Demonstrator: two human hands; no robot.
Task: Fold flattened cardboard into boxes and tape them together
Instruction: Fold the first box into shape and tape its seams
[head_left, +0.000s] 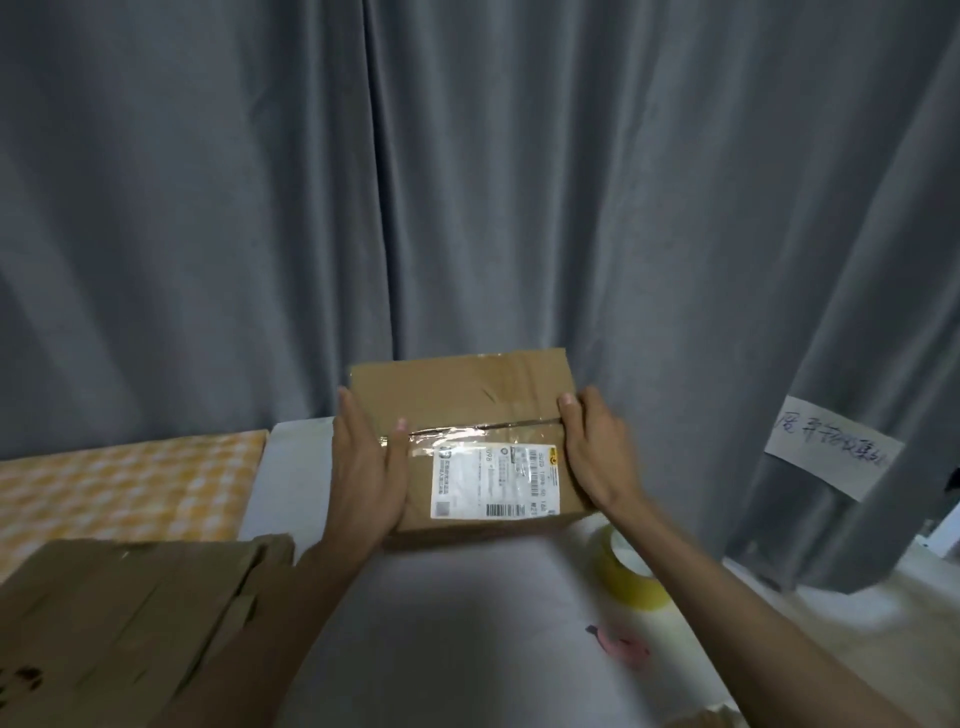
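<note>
A closed brown cardboard box (457, 400) with a white shipping label and clear tape along its top seam sits at the far side of the white table (457, 623). My left hand (366, 467) presses flat against the box's left side, fingers straight, thumb on the top. My right hand (597, 452) grips the right side, thumb over the top edge. A stack of flattened cardboard (130, 618) lies at the near left. A yellow tape roll (626, 571) stands right of the box, partly behind my right forearm.
A grey curtain (467, 182) hangs close behind the box, with a handwritten paper note (831, 447) pinned on its right fold. An orange checked cloth (124, 488) covers a surface at the left. A small pink utility knife (621, 647) lies on the table near the tape.
</note>
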